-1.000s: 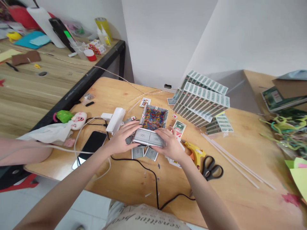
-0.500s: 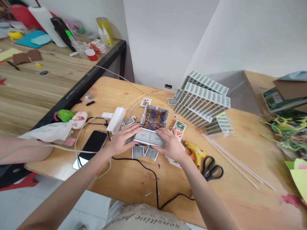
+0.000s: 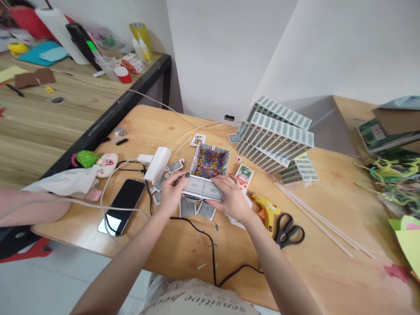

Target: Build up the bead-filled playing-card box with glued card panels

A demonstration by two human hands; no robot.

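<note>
An open box point(image 3: 226, 165) built from playing cards stands on the table before me, with a multicoloured patterned inside. Its near side is a panel of grey card backs point(image 3: 201, 188). My left hand point(image 3: 174, 190) is closed at the left end of this panel, fingers bent at its top corner. At the right end, my right hand point(image 3: 231, 196) grips the panel, fingers over the top edge and thumb underneath. Whether the panel is fixed to the box is hidden. Loose playing cards point(image 3: 187, 208) lie just below it and left of it.
A yellow glue gun point(image 3: 269, 212) and black scissors point(image 3: 289, 232) lie right of my right hand. Behind them stand stacked card packs point(image 3: 278, 138). On the left are a phone point(image 3: 126, 203), cables, a white power block point(image 3: 158, 164) and another person's arm point(image 3: 39, 208).
My left hand has drawn its fingers in from a flatter reach to a bent grip at the panel's left end. My right hand stays almost the same. The view has shifted slightly.
</note>
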